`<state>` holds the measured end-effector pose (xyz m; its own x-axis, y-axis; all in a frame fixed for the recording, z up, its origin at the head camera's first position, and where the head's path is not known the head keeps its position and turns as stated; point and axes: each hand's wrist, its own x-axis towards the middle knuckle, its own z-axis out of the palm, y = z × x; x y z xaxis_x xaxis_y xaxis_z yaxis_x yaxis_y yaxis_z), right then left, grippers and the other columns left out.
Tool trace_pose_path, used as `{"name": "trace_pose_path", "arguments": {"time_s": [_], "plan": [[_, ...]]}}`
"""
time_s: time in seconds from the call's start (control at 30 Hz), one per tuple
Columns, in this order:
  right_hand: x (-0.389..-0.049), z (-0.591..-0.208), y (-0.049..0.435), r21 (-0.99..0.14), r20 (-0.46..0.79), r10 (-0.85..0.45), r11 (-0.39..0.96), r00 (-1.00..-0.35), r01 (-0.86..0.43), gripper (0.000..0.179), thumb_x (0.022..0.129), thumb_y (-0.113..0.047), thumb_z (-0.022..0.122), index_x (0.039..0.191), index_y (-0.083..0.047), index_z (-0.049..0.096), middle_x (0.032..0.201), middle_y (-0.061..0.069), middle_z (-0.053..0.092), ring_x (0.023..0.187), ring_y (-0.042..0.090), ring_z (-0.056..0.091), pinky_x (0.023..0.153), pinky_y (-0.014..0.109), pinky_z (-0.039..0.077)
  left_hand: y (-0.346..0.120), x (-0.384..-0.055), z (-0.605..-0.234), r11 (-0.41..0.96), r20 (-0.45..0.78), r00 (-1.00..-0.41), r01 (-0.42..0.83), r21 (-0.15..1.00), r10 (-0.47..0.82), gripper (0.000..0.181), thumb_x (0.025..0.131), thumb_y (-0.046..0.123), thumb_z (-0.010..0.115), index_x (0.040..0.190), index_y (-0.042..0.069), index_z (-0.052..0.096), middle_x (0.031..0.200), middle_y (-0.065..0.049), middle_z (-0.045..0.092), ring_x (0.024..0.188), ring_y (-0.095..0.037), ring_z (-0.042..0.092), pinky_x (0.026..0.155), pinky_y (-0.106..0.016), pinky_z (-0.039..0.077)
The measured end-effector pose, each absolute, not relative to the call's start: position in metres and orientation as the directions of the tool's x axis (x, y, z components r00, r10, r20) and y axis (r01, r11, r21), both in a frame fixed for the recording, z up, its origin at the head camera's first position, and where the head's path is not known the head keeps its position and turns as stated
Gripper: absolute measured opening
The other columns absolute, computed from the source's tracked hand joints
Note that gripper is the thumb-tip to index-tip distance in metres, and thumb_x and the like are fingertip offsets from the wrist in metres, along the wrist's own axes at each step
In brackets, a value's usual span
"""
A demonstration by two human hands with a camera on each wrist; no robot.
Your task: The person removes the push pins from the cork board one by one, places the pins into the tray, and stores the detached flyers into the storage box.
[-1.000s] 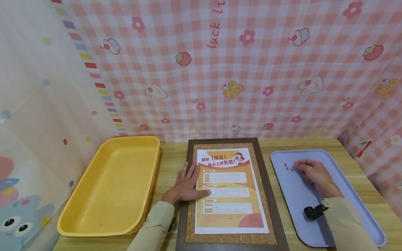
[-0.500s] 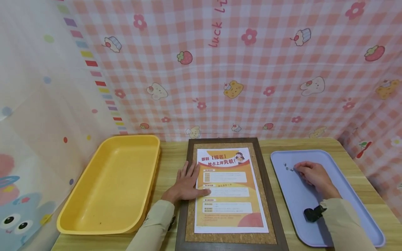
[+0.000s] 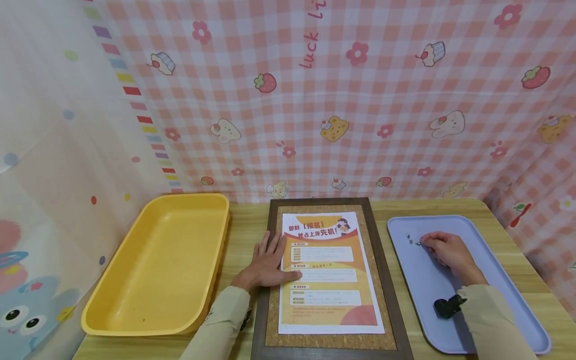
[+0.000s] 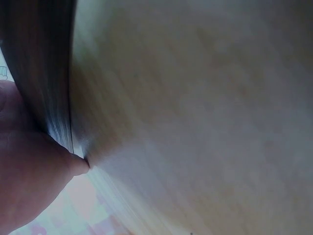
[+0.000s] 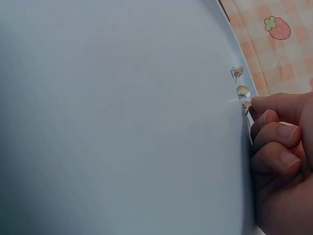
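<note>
My left hand (image 3: 267,262) lies with fingers spread over the left edge of a framed corkboard (image 3: 333,341), its thumb resting on a printed sheet (image 3: 328,295) that lies on the cork. In the left wrist view, part of that hand (image 4: 29,166) shows against the dark frame (image 4: 41,58). Over the lilac tray (image 3: 438,340), my right hand (image 3: 450,252) pinches at a small metal thumbtack (image 5: 246,105) between thumb and index finger, the other fingers curled. Two more thumbtacks, one pale and round-headed (image 5: 243,91) and one with thin prongs showing (image 5: 238,72), lie beside it on the tray.
A deep yellow tray (image 3: 162,270) stands left of the corkboard on the wooden table (image 3: 245,220). Behind hangs a pink checked cloth (image 3: 288,110), with a pale printed cloth (image 3: 58,150) at the left. A black wrist camera (image 3: 445,307) sits below my right wrist.
My right hand's fingertips have shifted very slightly at the thumbtack. The left hand and the printed sheet stay where they were.
</note>
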<state>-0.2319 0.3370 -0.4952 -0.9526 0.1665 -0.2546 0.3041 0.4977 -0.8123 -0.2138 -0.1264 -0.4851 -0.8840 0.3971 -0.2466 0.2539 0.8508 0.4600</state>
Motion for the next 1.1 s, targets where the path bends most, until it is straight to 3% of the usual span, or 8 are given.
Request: {"name": "trace_pose_path", "arguments": {"time_s": [0.5, 0.97, 1.1], "plan": [[-0.231, -0.495, 0.335, -0.822, -0.26, 0.186, 0.473, -0.948, 0.318, 0.038, 0.099, -0.032, 0.06, 0.116, 0.001, 0.063, 0.075, -0.006, 0.058, 0.06, 0.009, 0.05, 0.052, 0.027, 0.043, -0.128, -0.215, -0.493, 0.841, -0.241, -0.881, 0.258, 0.475, 0.406, 0.109, 0.086, 0.069, 0.058, 0.161, 0.013, 0.001, 0.167, -0.008, -0.01, 0.151, -0.03, -0.02, 0.118, -0.062, -0.005], [-0.233, -0.489, 0.334, -0.84, -0.243, 0.163, 0.458, -0.956, 0.291, 0.038, 0.102, -0.029, 0.051, 0.12, 0.003, 0.06, 0.076, -0.004, 0.056, 0.057, 0.009, 0.046, 0.052, 0.027, 0.042, -0.127, -0.215, -0.486, 0.85, -0.242, -0.885, 0.256, 0.461, 0.398, 0.107, 0.088, 0.066, 0.059, 0.161, 0.012, 0.003, 0.167, -0.01, -0.007, 0.151, -0.033, -0.017, 0.118, -0.062, -0.003], [-0.235, -0.479, 0.328, -0.832, -0.229, 0.16, 0.48, -0.96, 0.278, 0.044, 0.102, -0.036, 0.052, 0.124, 0.002, 0.06, 0.073, -0.006, 0.055, 0.061, 0.009, 0.048, 0.054, 0.027, 0.043, -0.127, -0.215, -0.487, 0.847, -0.25, -0.88, 0.257, 0.465, 0.404, 0.108, 0.087, 0.067, 0.059, 0.161, 0.013, 0.002, 0.167, -0.009, -0.008, 0.151, -0.032, -0.019, 0.118, -0.062, -0.004]]}}
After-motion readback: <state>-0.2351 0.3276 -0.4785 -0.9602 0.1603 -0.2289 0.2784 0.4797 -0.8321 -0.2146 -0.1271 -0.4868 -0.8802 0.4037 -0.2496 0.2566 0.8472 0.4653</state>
